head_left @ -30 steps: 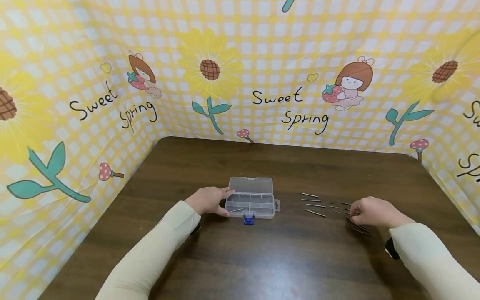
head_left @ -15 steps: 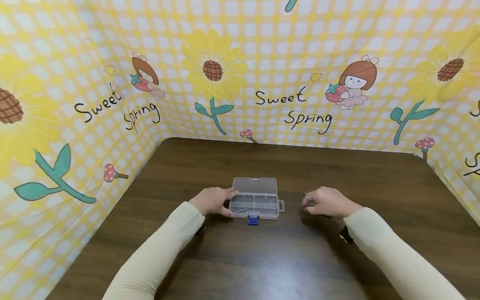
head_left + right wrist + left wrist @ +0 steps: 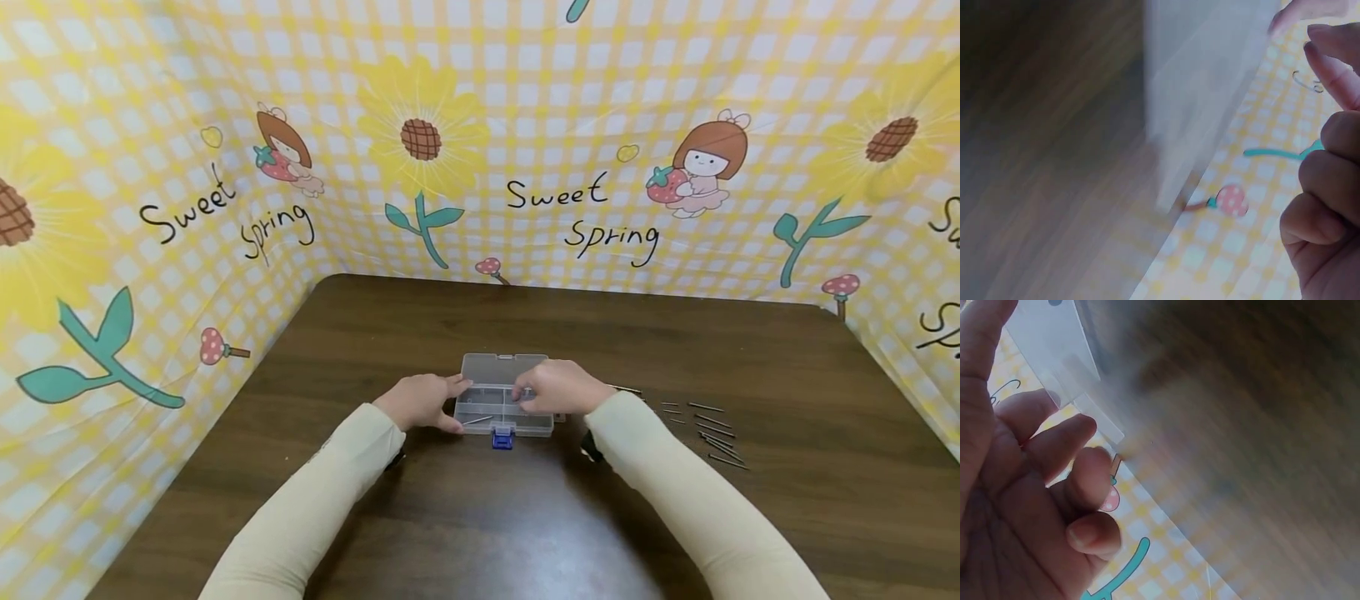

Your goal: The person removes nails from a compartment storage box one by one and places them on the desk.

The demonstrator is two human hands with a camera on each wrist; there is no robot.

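Note:
A clear plastic compartment box (image 3: 528, 432) lies with its lid (image 3: 487, 368) folded back and a blue latch (image 3: 502, 440) at the front. My left hand (image 3: 420, 402) grips its left side, thumb at the front corner and index finger near the hinge. One nail (image 3: 477, 419) lies in the front left compartment. Over the right compartments is my right hand (image 3: 562, 387), fingers bent, thumb and index fingertips close together. In the right wrist view the lower fingers of the right hand (image 3: 1329, 181) are curled; I cannot tell whether a nail is between the fingertips.
Right of the box, several dark nails (image 3: 716, 432) lie in a loose row on the brown wooden table (image 3: 525, 517). A few short nails (image 3: 671, 406) lie nearer the box. Longer nails (image 3: 628, 389) are partly hidden behind the right forearm. Patterned cloth (image 3: 480, 225) surrounds the table.
My right hand has moved left from the dark nails, past the longer nails, to above the box. The left hand has stayed at the box's left side.

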